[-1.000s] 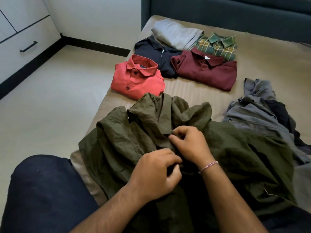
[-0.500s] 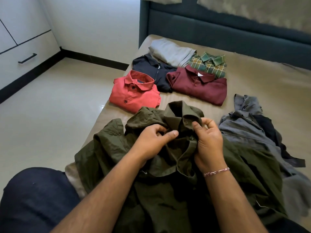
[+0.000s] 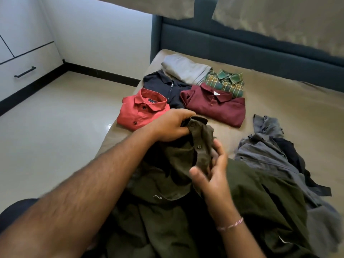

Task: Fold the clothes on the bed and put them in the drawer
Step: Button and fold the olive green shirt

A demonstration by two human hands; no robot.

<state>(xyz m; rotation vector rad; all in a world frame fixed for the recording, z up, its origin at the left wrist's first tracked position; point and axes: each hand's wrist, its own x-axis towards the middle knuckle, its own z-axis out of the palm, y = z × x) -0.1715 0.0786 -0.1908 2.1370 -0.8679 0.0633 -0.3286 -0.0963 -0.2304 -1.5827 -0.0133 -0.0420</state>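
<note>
We see folded shirts (image 3: 214, 105) lying behind the crumpled shirt (image 3: 251, 198) on the bed (image 3: 297, 112), a heap of clothes (image 3: 275, 157) to its right, a drawer (image 3: 28, 71) far left.

The floor (image 3: 55, 136) is shiny and pale. A black strip (image 3: 100, 74) runs along the bottom of the white wall (image 3: 96, 34). Two tan pillows (image 3: 279, 19) lean on the dark headboard (image 3: 223, 43).

- Left hand (image 3: 170, 125), frame centre, is curled around fabric, forearm stretched from lower left.
- Right hand (image 3: 212, 175), just below it, is seen palm-up, fingers pinching cloth.
</note>
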